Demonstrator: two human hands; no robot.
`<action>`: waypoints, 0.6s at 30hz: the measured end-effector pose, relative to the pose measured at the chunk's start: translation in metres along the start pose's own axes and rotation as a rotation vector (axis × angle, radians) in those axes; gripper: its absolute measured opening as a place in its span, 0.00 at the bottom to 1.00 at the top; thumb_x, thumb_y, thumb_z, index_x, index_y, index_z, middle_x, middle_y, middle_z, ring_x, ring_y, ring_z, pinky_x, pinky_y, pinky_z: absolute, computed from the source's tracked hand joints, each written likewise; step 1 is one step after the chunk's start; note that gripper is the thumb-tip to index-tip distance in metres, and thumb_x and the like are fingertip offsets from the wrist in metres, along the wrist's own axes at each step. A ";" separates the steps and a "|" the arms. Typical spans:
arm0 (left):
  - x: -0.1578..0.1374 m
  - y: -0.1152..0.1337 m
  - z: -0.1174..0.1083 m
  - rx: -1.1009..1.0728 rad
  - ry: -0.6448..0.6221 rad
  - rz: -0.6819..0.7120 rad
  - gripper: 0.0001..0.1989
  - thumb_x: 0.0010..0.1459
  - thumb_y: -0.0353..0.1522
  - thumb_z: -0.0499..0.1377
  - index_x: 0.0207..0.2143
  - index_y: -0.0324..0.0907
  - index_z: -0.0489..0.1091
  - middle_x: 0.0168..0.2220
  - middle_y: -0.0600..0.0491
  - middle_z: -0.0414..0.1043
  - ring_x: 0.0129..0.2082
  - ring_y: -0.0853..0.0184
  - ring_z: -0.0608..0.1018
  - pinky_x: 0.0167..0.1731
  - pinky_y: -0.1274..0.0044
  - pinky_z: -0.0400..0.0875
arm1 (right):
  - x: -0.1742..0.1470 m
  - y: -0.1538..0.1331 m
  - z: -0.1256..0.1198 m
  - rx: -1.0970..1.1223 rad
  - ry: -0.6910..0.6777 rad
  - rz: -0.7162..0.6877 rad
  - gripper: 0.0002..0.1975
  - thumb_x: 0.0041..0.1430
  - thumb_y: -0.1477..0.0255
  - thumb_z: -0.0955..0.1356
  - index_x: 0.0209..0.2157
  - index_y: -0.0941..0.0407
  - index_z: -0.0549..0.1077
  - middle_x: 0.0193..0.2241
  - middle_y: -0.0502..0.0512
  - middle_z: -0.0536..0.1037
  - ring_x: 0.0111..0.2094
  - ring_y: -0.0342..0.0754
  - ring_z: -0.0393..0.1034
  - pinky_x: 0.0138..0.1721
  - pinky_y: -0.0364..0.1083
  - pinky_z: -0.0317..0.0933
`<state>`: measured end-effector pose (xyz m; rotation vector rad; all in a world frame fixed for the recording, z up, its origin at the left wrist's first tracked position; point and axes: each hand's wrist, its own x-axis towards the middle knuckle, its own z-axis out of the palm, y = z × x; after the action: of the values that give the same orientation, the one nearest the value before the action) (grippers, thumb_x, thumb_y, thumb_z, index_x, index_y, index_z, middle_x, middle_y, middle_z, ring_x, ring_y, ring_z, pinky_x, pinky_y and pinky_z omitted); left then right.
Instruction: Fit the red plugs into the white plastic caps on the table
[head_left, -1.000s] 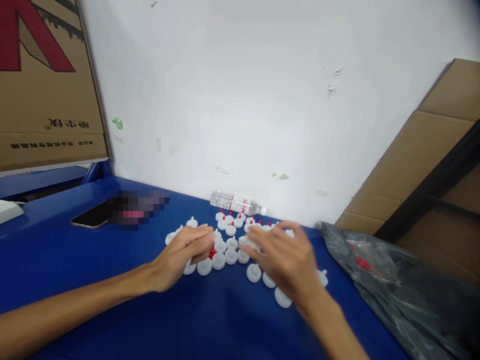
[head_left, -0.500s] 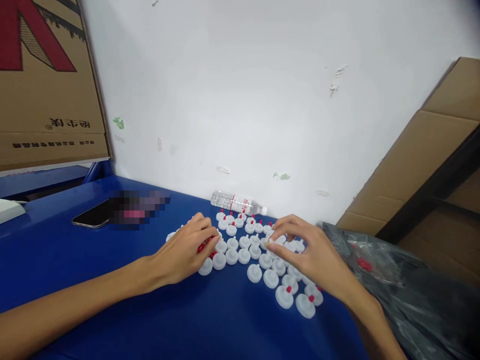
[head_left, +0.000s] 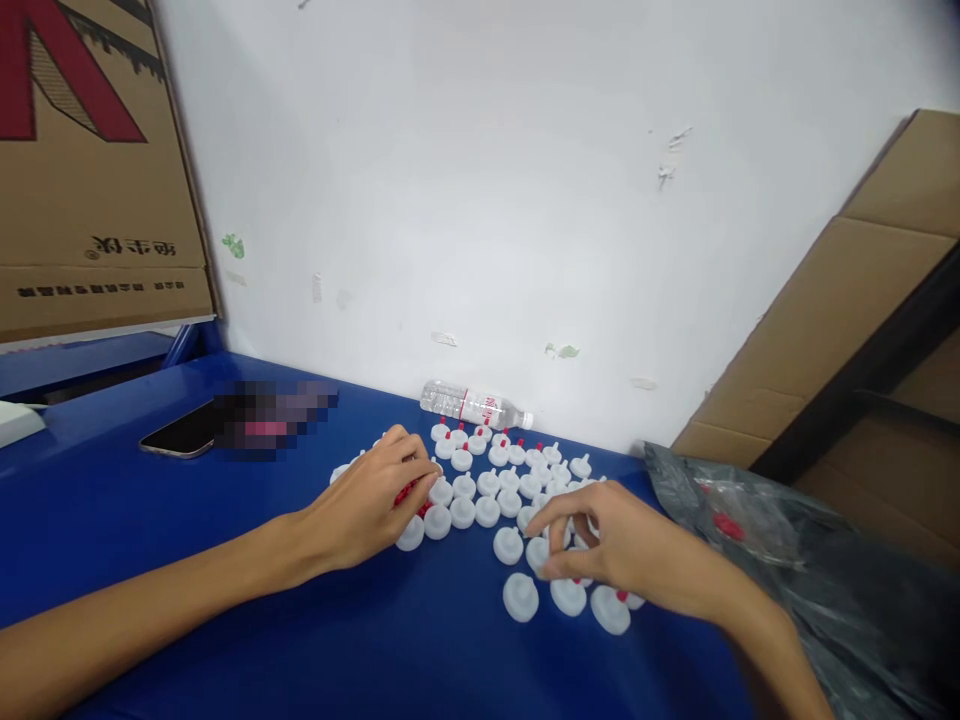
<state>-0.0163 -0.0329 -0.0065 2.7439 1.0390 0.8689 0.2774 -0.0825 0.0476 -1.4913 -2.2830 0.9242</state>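
Note:
White round caps with thin nozzles [head_left: 520,597] stand in rows on the blue table [head_left: 300,640]. Small red tips [head_left: 622,596] cover the nozzles of several of them; others are bare. My left hand [head_left: 390,490] is curled closed at the left side of the rows, with small red tips [head_left: 405,494] showing under its fingers. Over the front right rows, my right hand [head_left: 600,540] has its thumb and fingers apart, and I see nothing held between them. It hides some of the caps below it.
A plastic bottle [head_left: 474,405] lies on its side by the wall, behind the caps. A phone [head_left: 180,430] is at the left. To the right are a dark plastic bag [head_left: 862,590] with a clear bag of red pieces [head_left: 739,525], and cardboard [head_left: 817,320].
My right hand has moved toward me from the back rows. A bare white cap now stands at the front left of the right-hand group. My left hand has stayed put.

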 end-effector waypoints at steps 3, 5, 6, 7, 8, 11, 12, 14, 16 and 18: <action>-0.001 -0.001 0.001 0.001 0.015 -0.008 0.13 0.72 0.31 0.49 0.40 0.39 0.73 0.39 0.47 0.71 0.40 0.61 0.67 0.39 0.70 0.65 | -0.006 0.008 -0.011 -0.022 0.035 0.036 0.11 0.53 0.65 0.75 0.38 0.52 0.82 0.26 0.50 0.79 0.23 0.44 0.66 0.22 0.42 0.58; -0.001 -0.003 0.003 0.007 0.020 -0.016 0.12 0.71 0.31 0.50 0.43 0.40 0.73 0.41 0.47 0.73 0.41 0.61 0.69 0.40 0.70 0.66 | -0.008 0.013 -0.015 -0.004 -0.012 0.088 0.11 0.49 0.65 0.76 0.36 0.53 0.83 0.26 0.51 0.79 0.22 0.44 0.65 0.22 0.42 0.57; -0.001 -0.004 0.004 0.016 0.017 -0.020 0.12 0.71 0.31 0.50 0.44 0.40 0.73 0.41 0.47 0.74 0.42 0.60 0.69 0.41 0.69 0.66 | -0.009 0.015 -0.015 0.018 -0.054 0.117 0.11 0.48 0.66 0.77 0.34 0.53 0.83 0.26 0.52 0.80 0.22 0.44 0.66 0.22 0.42 0.57; 0.000 -0.005 0.004 0.030 0.011 -0.026 0.12 0.71 0.32 0.50 0.43 0.40 0.74 0.41 0.48 0.75 0.42 0.60 0.70 0.42 0.68 0.66 | -0.009 0.017 -0.014 0.039 -0.096 0.140 0.11 0.46 0.66 0.77 0.33 0.54 0.83 0.27 0.52 0.80 0.23 0.45 0.67 0.23 0.42 0.57; 0.000 -0.007 0.005 0.045 0.006 -0.033 0.13 0.71 0.32 0.50 0.43 0.41 0.74 0.41 0.48 0.76 0.42 0.60 0.70 0.43 0.67 0.65 | -0.008 0.018 -0.013 0.056 -0.133 0.152 0.10 0.45 0.67 0.77 0.32 0.54 0.83 0.27 0.52 0.81 0.25 0.46 0.69 0.24 0.42 0.57; 0.001 -0.011 0.006 0.083 0.014 -0.047 0.13 0.70 0.32 0.50 0.44 0.42 0.75 0.40 0.48 0.77 0.42 0.59 0.72 0.43 0.66 0.65 | -0.005 0.021 -0.008 0.061 -0.182 0.138 0.08 0.45 0.69 0.77 0.31 0.54 0.83 0.28 0.52 0.82 0.29 0.47 0.72 0.27 0.42 0.57; 0.001 -0.012 0.006 0.090 0.023 -0.047 0.14 0.70 0.32 0.50 0.45 0.42 0.75 0.40 0.48 0.78 0.42 0.59 0.73 0.43 0.66 0.66 | -0.005 0.022 -0.008 0.048 -0.186 0.129 0.08 0.45 0.69 0.76 0.31 0.54 0.83 0.27 0.51 0.81 0.28 0.47 0.72 0.27 0.42 0.57; 0.002 -0.013 0.006 0.092 0.041 -0.039 0.14 0.70 0.32 0.49 0.46 0.41 0.75 0.41 0.48 0.78 0.42 0.59 0.74 0.44 0.66 0.67 | -0.005 0.020 -0.008 0.012 -0.172 0.105 0.06 0.48 0.68 0.76 0.30 0.54 0.83 0.26 0.51 0.80 0.26 0.45 0.70 0.25 0.42 0.57; 0.002 -0.013 0.006 0.085 0.045 -0.028 0.14 0.69 0.32 0.49 0.47 0.41 0.74 0.43 0.47 0.78 0.44 0.58 0.75 0.47 0.65 0.67 | -0.007 0.015 -0.010 -0.013 -0.102 0.048 0.07 0.53 0.65 0.75 0.32 0.53 0.82 0.29 0.51 0.80 0.26 0.45 0.70 0.25 0.42 0.60; 0.002 -0.012 0.005 0.078 0.046 -0.023 0.14 0.69 0.31 0.49 0.47 0.41 0.74 0.45 0.47 0.78 0.47 0.58 0.74 0.49 0.64 0.66 | -0.008 0.008 -0.011 -0.013 0.036 -0.042 0.07 0.60 0.63 0.71 0.35 0.52 0.78 0.38 0.52 0.80 0.32 0.47 0.74 0.30 0.43 0.65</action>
<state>-0.0192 -0.0223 -0.0133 2.7818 1.1343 0.9106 0.2930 -0.0830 0.0519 -1.4480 -2.2900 0.8649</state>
